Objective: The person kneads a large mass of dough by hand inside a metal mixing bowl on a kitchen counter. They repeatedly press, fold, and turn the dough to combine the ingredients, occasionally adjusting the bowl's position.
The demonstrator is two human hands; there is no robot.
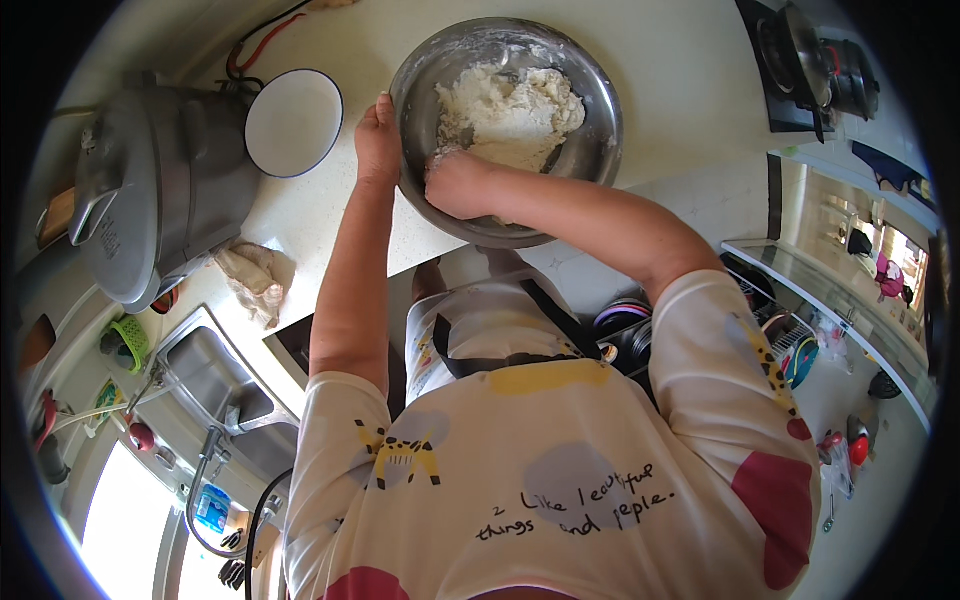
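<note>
A wide stainless steel bowl point(604, 139) holds a rough, shaggy mass of pale dough point(536, 112), with flour smeared over the inner wall. My left hand point(379, 142) grips the bowl's left rim, thumb pointing away from me. Inside the bowl, my right hand point(459, 184) is down at the near left side, its fingers curled into the dough and its fingertips hidden. Bits of dough stick to the knuckles. My right forearm crosses over the near rim. Just left of my left hand stands a white bowl with a blue rim point(294, 124).
A large grey lidded appliance point(172, 187) sits on the counter point(360, 247) at left, with a crumpled cloth point(259, 281) near the edge. Beyond are a steel sink point(217, 371) and its faucet point(202, 495). Black pans point(806, 67) stand far right, above a glass shelf edge point(832, 307).
</note>
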